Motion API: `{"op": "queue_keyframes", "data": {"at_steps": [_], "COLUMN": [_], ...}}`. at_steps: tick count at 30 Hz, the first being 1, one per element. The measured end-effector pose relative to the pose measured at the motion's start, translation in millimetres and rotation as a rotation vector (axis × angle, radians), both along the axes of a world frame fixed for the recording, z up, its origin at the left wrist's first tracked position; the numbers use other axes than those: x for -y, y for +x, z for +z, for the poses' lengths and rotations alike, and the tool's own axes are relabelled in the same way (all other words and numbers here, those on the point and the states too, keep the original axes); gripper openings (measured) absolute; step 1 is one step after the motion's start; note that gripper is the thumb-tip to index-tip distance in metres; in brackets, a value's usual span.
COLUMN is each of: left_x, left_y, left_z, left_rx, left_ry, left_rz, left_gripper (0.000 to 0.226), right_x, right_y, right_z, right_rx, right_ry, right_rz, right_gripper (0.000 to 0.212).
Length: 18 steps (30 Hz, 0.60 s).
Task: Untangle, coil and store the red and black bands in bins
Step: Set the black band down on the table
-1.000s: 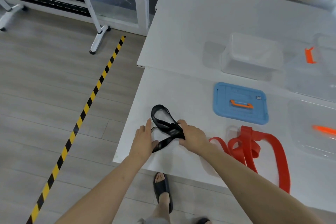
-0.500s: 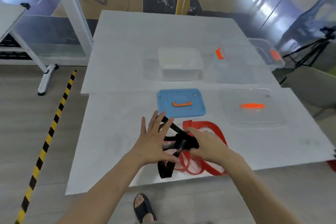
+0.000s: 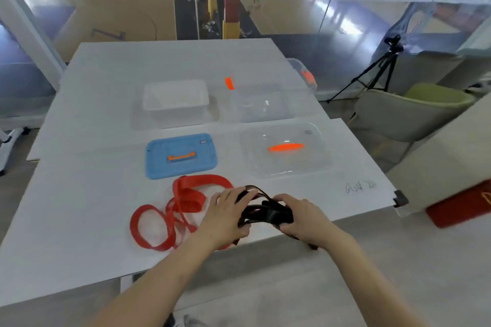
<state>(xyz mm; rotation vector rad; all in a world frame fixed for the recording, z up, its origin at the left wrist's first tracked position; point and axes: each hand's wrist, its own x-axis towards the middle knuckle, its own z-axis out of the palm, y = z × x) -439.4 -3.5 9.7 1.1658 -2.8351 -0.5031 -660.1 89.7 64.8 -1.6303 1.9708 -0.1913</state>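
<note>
– What is being held, and by which hands?

– A black band [image 3: 268, 214] is gripped between both hands at the near edge of the white surface [image 3: 79, 220]. The left hand [image 3: 225, 216] is laid over its left side with the fingers curled around the loops; the right hand [image 3: 303, 218] is clenched on its bunched right end. Several dark loops are seen between the two hands.

– And the red band?

– The red band [image 3: 183, 210] is left lying in loose tangled loops on the surface, just left of the left hand, partly hidden behind that wrist.

– Where are the bins?

– Beyond the hands, a blue lid [image 3: 180, 155] and a clear lid [image 3: 285, 150] are laid flat. Farther still, a translucent white bin [image 3: 175, 98] and a clear bin [image 3: 263, 103] are set side by side, both open.
</note>
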Motion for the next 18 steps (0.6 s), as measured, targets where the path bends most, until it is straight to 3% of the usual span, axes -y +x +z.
{"op": "queue_keyframes", "data": {"at_steps": [6,18], "left_x": [-15.0,43.3], "left_y": [-64.4,-168.5], "left_z": [-12.0,-59.1], "left_rx": [0.051,0.167], "left_ry": [0.038,0.189], "left_rz": [0.019,-0.065], "left_gripper": [0.080,0.069], "right_x": [-13.6,46.9], "right_y": [-73.4,-195.7], "right_z": [-14.3,-73.6], "right_rx": [0.019,-0.092], "right_ry": [0.034,0.233], "right_rz": [-0.010,0.092], "right_gripper": [0.056,0.064]}}
